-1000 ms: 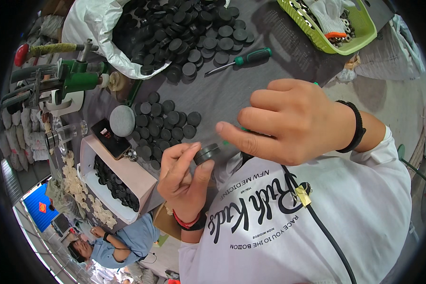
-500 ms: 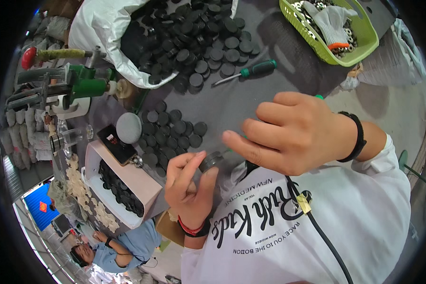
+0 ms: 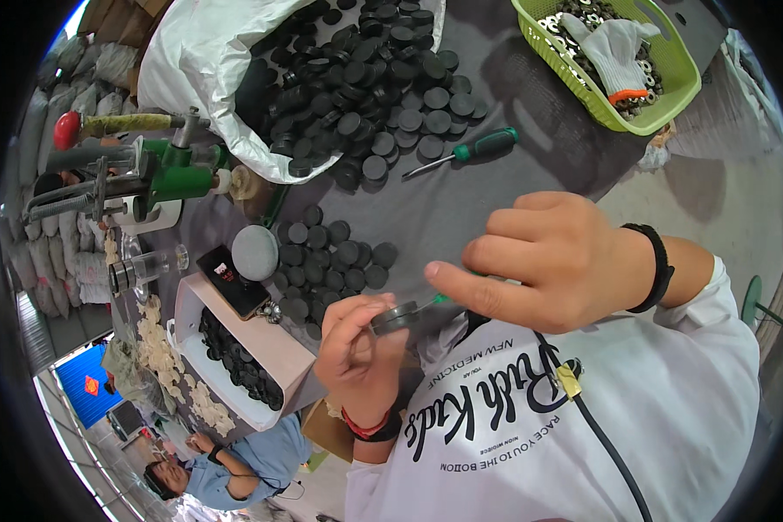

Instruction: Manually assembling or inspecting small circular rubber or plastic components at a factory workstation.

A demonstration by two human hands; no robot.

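My left hand (image 3: 357, 352) pinches a round black disc (image 3: 394, 319) between thumb and fingers, its grooved side edge showing. My right hand (image 3: 535, 261) is curled around a green-handled screwdriver (image 3: 442, 298), most of which the fingers cover. Its thin shaft reaches the right edge of the disc; the tip itself is too small to make out. Just beyond my left hand lies a loose group of black discs (image 3: 335, 257) on the dark tabletop (image 3: 418, 222). A second screwdriver (image 3: 483, 146), green and black, rests farther off.
A white sack (image 3: 196, 74) spills black discs at the back. Back right stands a green basket (image 3: 583, 100) with metal rings and a glove (image 3: 616, 56). Leftward are a green hand press (image 3: 178, 178), a grey round pad (image 3: 255, 252), a phone (image 3: 233, 280) and a box (image 3: 278, 339). Another person (image 3: 244, 465) sits lower left.
The whole view has shifted, moving the scene right and down. The disc has turned so more of its side edge shows, and the screwdriver shaft beside it is now plainly visible.
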